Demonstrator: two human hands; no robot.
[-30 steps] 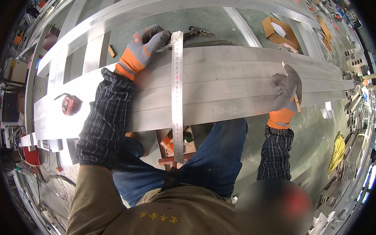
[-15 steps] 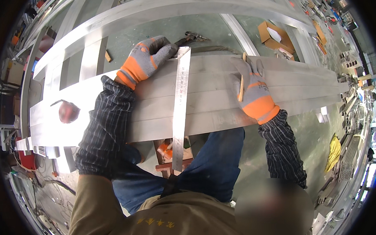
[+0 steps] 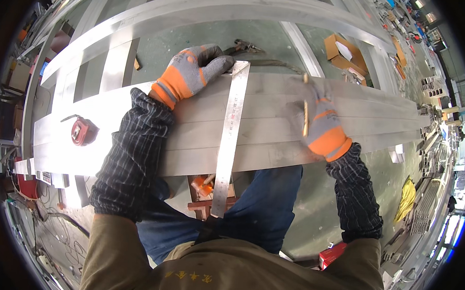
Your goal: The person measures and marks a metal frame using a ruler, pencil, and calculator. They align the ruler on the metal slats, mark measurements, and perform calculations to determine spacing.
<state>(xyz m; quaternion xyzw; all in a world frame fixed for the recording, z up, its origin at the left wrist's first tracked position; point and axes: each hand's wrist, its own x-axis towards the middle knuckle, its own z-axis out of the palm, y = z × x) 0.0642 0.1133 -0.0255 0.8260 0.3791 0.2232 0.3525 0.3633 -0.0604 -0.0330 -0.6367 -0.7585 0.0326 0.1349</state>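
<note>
Right hand in orange-and-grey work glove (image 3: 323, 118) has come in from farther along the bars over the last second, bringing a slim wood-coloured pencil (image 3: 305, 122) to the right of the long silver metal ruler (image 3: 229, 137). Ruler leans a bit more in view than half a second ago, some of it maybe head movement. Reads as pencil brought closer to the ruler; no contact between the two visible. Ruler lies across the flat grey metal bars (image 3: 275, 127) set side by side, its near end jutting past their near edge above the person's lap. Ruler's long axis runs away from the body, far end tipped slightly right, roughly crosswise to the bars, which run left-right. Pencil's long axis also points away from the body, nearly upright in view. Left hand, same glove type (image 3: 191, 73), has fingers bunched at the ruler's far end, touching; can't tell if it grips or just presses. Right hand holds the pencil along its fingers, blurred, exact pinch unclear. Red tape measure (image 3: 81, 131) sits left on the bars.
</note>
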